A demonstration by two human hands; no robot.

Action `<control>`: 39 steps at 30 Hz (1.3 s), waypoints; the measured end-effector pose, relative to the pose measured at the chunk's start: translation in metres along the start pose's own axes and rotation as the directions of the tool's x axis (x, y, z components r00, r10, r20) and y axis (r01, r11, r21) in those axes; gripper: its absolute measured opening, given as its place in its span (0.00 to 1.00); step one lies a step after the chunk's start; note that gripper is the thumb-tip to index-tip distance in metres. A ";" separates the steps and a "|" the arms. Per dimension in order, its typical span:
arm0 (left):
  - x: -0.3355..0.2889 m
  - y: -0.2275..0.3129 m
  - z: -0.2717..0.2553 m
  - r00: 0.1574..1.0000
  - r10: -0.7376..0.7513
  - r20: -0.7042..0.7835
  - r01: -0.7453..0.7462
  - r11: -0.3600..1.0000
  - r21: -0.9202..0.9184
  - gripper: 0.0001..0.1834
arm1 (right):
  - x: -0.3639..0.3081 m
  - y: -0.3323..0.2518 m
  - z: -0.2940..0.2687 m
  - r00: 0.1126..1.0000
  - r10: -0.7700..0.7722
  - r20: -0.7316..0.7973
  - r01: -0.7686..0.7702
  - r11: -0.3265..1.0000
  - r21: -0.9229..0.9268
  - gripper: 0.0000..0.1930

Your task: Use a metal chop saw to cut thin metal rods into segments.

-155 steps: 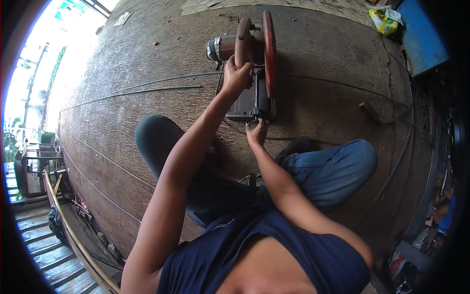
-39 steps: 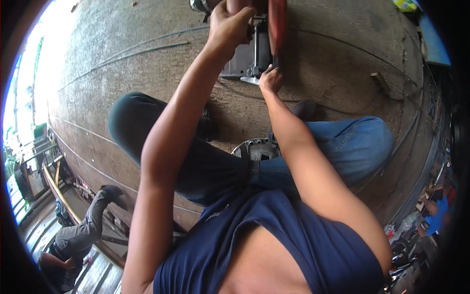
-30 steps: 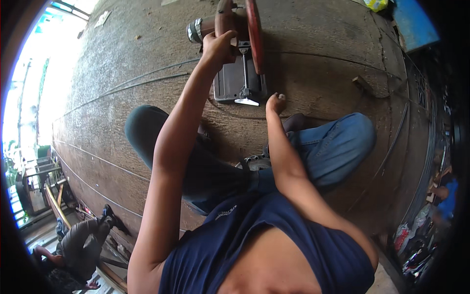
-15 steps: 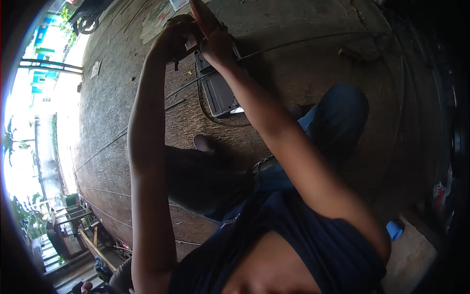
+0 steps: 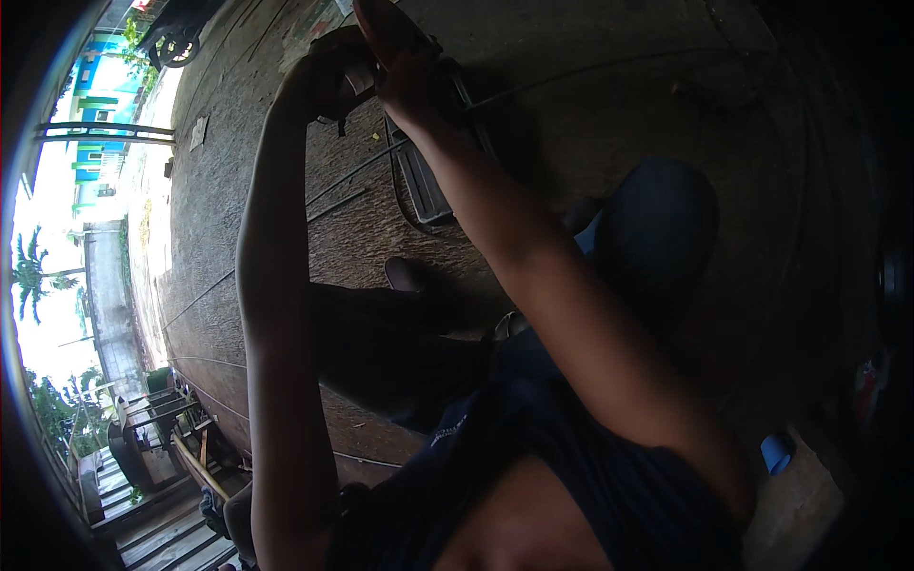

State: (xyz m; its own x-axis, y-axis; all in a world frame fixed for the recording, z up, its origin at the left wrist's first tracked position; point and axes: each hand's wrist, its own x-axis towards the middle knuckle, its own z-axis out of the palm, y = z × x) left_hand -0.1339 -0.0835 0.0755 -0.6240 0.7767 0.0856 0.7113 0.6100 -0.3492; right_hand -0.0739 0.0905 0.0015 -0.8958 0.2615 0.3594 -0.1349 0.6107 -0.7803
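At the top of the view both of my arms reach out over a dark metal machine base [image 5: 426, 186] on the ground. My left hand [image 5: 324, 84] is curled at a dark machine part, and what its fingers grip is too shadowed to make out. Beside it my right hand [image 5: 414, 90] is closed against the lower end of a flat reddish disc [image 5: 388, 33], which stands tilted, nearly edge-on. A long thin metal rod [image 5: 357, 169] runs across the base, passing beneath my right forearm.
My bent knee [image 5: 662, 214] in jeans and my shoe [image 5: 405, 274] are near the base. A shorter rod [image 5: 338, 206] lies on the rough ground. Metal frames [image 5: 157, 419] stand at lower left; a blue roll-shaped object [image 5: 777, 453] sits at lower right.
The view has turned slightly and darkened. My hands and the disc appear a little farther left, and my right forearm now covers more of the machine base.
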 end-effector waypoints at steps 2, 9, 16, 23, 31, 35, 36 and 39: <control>0.013 0.007 -0.009 0.976 -0.127 0.177 0.114 0.990 0.079 0.21 | 0.002 0.003 -0.005 0.999 -0.022 -0.044 0.018 0.997 -0.078 0.20; 0.031 0.043 -0.069 0.993 0.043 -0.110 -0.077 0.940 -0.332 0.16 | 0.016 -0.002 -0.014 0.997 0.053 0.060 -0.053 0.999 0.000 0.20; 0.014 0.035 -0.054 0.981 -0.023 -0.191 -0.010 0.985 -0.170 0.15 | 0.007 -0.004 0.008 0.996 -0.069 -0.053 0.068 0.997 -0.027 0.19; 0.008 0.038 -0.058 0.982 -0.188 0.032 0.190 0.948 -0.255 0.16 | 0.009 0.001 0.015 0.999 -0.023 0.045 0.021 0.999 0.044 0.19; 0.016 0.032 -0.039 0.993 -0.034 -0.114 0.020 0.993 -0.120 0.16 | 0.005 0.006 0.013 0.998 -0.051 -0.038 0.051 0.999 -0.006 0.22; 0.011 0.029 -0.035 0.987 -0.072 -0.143 0.050 0.988 -0.147 0.15 | 0.008 0.005 0.013 0.994 -0.089 -0.059 0.090 0.996 0.002 0.23; 0.010 0.026 -0.033 0.984 -0.077 -0.158 0.053 0.987 -0.151 0.16 | 0.009 0.005 0.014 0.994 -0.095 -0.063 0.095 0.995 0.000 0.23; 0.014 0.042 -0.050 0.976 -0.107 -0.192 0.043 0.949 -0.312 0.17 | 0.005 0.008 0.011 0.994 -0.086 -0.071 0.082 0.995 -0.048 0.24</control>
State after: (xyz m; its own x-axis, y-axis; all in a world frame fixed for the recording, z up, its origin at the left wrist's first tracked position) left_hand -0.0964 -0.0392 0.1086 -0.6230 0.7225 0.2998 0.7494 0.6611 -0.0362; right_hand -0.0837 0.0885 -0.0081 -0.8484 0.2609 0.4606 -0.1877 0.6652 -0.7226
